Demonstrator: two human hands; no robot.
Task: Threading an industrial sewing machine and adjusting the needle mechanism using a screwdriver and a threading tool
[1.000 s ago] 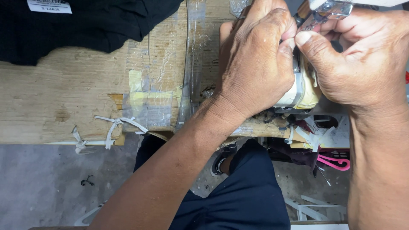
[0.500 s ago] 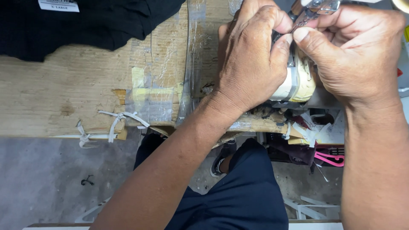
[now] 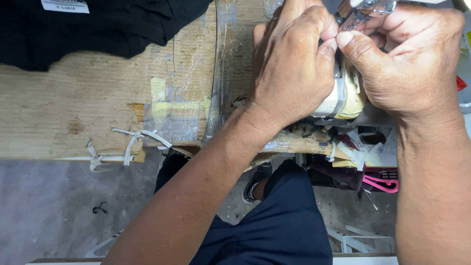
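**Fine work at the metal fitting, both hands pinched close**

At the top right of the head view, the left hand (image 3: 294,64) and the right hand (image 3: 402,64) sit pressed together over a taped, cream-coloured machine part (image 3: 343,95), which stands at the right end of the worn wooden table (image 3: 73,113). Both thumbs and forefingers are pinched tight at one spot just below a shiny metal fitting (image 3: 365,10); what they pinch is too small to make out, so I cannot tell whether it is thread or something else. Done well, I judge this calls for wrists braced on the machine, small fingertip movements, and eyes kept on the pinch point. A black garment (image 3: 98,24) lies well apart at the upper left. Clear tape (image 3: 223,64) and white ties (image 3: 135,140) patch the table's edge. Below it, a pink hanger (image 3: 380,184) rests among clutter.
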